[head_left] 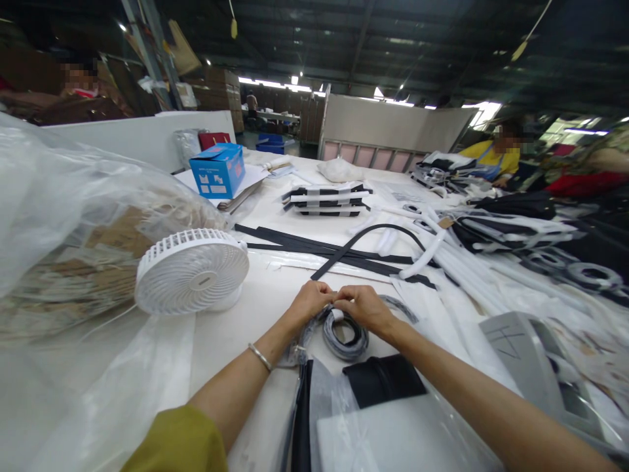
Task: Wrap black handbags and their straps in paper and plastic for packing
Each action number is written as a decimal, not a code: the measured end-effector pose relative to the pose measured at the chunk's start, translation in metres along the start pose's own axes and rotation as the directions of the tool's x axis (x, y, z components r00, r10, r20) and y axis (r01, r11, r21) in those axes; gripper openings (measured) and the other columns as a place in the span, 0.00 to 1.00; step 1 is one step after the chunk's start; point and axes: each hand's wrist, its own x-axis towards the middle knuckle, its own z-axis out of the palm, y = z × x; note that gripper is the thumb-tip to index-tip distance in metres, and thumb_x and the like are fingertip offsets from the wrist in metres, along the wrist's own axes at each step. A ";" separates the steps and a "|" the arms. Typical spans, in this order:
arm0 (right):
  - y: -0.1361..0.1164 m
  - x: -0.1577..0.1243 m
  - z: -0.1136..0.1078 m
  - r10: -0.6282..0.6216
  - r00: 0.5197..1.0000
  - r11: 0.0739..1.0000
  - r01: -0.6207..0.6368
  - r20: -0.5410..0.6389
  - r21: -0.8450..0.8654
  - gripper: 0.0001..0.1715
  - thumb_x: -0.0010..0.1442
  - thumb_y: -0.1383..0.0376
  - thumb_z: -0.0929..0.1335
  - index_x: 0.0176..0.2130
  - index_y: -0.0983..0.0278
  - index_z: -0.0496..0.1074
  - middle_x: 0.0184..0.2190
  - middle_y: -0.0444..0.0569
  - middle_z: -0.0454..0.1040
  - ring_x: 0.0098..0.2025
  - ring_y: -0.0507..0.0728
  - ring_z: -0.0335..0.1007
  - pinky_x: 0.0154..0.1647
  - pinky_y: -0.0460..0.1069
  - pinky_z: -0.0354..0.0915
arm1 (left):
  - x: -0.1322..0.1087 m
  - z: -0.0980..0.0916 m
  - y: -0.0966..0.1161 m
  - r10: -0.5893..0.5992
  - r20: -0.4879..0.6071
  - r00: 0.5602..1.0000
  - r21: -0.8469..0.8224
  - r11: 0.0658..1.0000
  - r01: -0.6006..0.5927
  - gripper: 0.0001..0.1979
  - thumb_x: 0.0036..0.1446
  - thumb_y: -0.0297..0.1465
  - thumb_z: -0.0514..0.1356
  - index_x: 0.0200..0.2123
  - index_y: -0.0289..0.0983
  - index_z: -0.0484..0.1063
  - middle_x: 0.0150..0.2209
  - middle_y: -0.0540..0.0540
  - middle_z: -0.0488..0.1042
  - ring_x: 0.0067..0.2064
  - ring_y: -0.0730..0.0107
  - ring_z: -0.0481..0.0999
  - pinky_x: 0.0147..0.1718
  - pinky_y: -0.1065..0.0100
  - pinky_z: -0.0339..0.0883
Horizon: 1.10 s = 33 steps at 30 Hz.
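Note:
Both hands meet just above a coiled grey-black strap (pixel 346 339), which looks wrapped in clear film and carries a small white tag or piece of tape. My left hand (pixel 314 296) is closed in a pinch, fingertips touching those of my right hand (pixel 362 305), which pinches as well. Whatever sits between the fingertips is too small to make out. Below the coil lies a black folded piece (pixel 386 380), partly under clear plastic, with a white sheet (pixel 393 432) nearer me. A long black strip (pixel 302 413) runs along the left of these.
A white fan (pixel 196 272) stands left, before a large plastic bag (pixel 98 229) of brown-labelled pieces. Ahead lie black strips (pixel 339 252), a bundle of black and white strips (pixel 327 200) and a blue box (pixel 217 172). At right are a grey device (pixel 531 367) and a person in yellow (pixel 491 157).

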 end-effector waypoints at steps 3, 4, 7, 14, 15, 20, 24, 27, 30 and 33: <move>0.005 -0.003 0.008 0.015 1.000 0.999 -0.015 -0.005 0.050 0.09 0.57 0.69 0.67 0.26 0.62 0.75 0.25 0.42 0.77 0.30 0.53 0.72 0.34 0.47 0.64 | 0.001 0.002 -0.001 -0.015 -0.006 1.000 0.014 1.000 0.016 0.06 0.42 0.31 0.61 0.23 0.33 0.74 0.21 0.51 0.71 0.26 0.72 0.67 0.25 0.71 0.57; 0.006 -0.004 0.009 0.014 1.000 0.997 -0.013 -0.016 0.077 0.09 0.58 0.69 0.67 0.27 0.62 0.75 0.26 0.42 0.77 0.31 0.54 0.72 0.35 0.47 0.64 | 0.001 0.002 -0.001 -0.015 -0.005 1.000 0.019 1.000 0.015 0.06 0.42 0.31 0.60 0.22 0.33 0.74 0.21 0.51 0.71 0.25 0.72 0.67 0.25 0.71 0.56; 0.006 -0.006 -0.001 0.044 0.998 0.986 -0.037 -0.034 0.165 0.11 0.61 0.66 0.65 0.32 0.62 0.77 0.30 0.43 0.79 0.35 0.55 0.74 0.39 0.48 0.65 | 0.000 0.001 0.000 -0.007 0.018 1.000 0.031 0.999 0.006 0.07 0.43 0.32 0.61 0.22 0.33 0.74 0.21 0.51 0.71 0.26 0.72 0.67 0.25 0.71 0.56; -0.013 -0.016 -0.044 -0.308 0.945 0.949 0.313 0.115 -0.034 0.13 0.55 0.65 0.74 0.43 0.59 0.76 0.41 0.45 0.79 0.44 0.57 0.73 0.48 0.51 0.64 | -0.007 -0.005 0.010 -0.029 0.095 0.995 0.041 0.999 0.025 0.06 0.45 0.32 0.60 0.23 0.34 0.71 0.20 0.51 0.70 0.23 0.74 0.66 0.23 0.72 0.57; -0.014 -0.021 -0.046 -0.367 0.918 0.916 0.385 0.151 -0.111 0.13 0.55 0.65 0.74 0.43 0.59 0.76 0.40 0.46 0.79 0.44 0.57 0.72 0.47 0.52 0.64 | -0.008 -0.006 0.011 -0.036 0.103 0.994 0.044 0.999 0.032 0.05 0.45 0.30 0.59 0.22 0.34 0.70 0.20 0.51 0.70 0.23 0.74 0.67 0.23 0.72 0.57; -0.021 -0.036 -0.034 -0.472 0.809 0.713 0.584 0.350 -0.389 0.07 0.58 0.67 0.71 0.40 0.61 0.73 0.38 0.48 0.76 0.42 0.57 0.69 0.46 0.53 0.60 | -0.006 -0.006 0.013 -0.102 0.148 0.984 0.046 0.994 0.096 0.02 0.48 0.28 0.55 0.25 0.36 0.65 0.20 0.50 0.70 0.22 0.71 0.71 0.22 0.72 0.64; -0.026 -0.033 -0.020 -0.476 0.798 0.632 0.603 0.370 -0.487 0.01 0.60 0.68 0.68 0.35 0.62 0.71 0.35 0.48 0.74 0.39 0.57 0.67 0.44 0.54 0.60 | -0.005 -0.009 0.012 -0.145 0.219 0.965 0.032 0.989 0.141 0.02 0.52 0.30 0.54 0.28 0.38 0.63 0.23 0.48 0.72 0.25 0.66 0.75 0.23 0.69 0.68; -0.027 -0.028 -0.014 -0.499 0.787 0.601 0.616 0.364 -0.508 0.01 0.61 0.68 0.68 0.35 0.63 0.71 0.35 0.49 0.73 0.38 0.57 0.66 0.42 0.54 0.60 | -0.006 -0.012 0.013 -0.155 0.262 0.952 0.011 0.987 0.158 0.02 0.53 0.31 0.54 0.30 0.40 0.62 0.24 0.47 0.73 0.26 0.64 0.76 0.23 0.69 0.68; -0.027 -0.027 -0.012 -0.500 0.782 0.581 0.621 0.371 -0.526 0.02 0.62 0.68 0.68 0.35 0.63 0.71 0.34 0.49 0.72 0.38 0.57 0.66 0.42 0.54 0.61 | -0.008 -0.013 0.015 -0.154 0.280 0.947 -0.010 0.986 0.163 0.02 0.52 0.30 0.54 0.29 0.40 0.61 0.23 0.47 0.73 0.26 0.65 0.75 0.23 0.69 0.67; -0.026 -0.029 -0.012 -0.501 0.777 0.581 0.628 0.381 -0.518 0.01 0.62 0.69 0.68 0.35 0.64 0.71 0.35 0.49 0.72 0.38 0.57 0.67 0.41 0.52 0.63 | -0.010 -0.013 0.018 -0.145 0.293 0.945 -0.038 0.986 0.163 0.02 0.51 0.29 0.53 0.28 0.40 0.61 0.22 0.49 0.71 0.24 0.66 0.74 0.22 0.69 0.66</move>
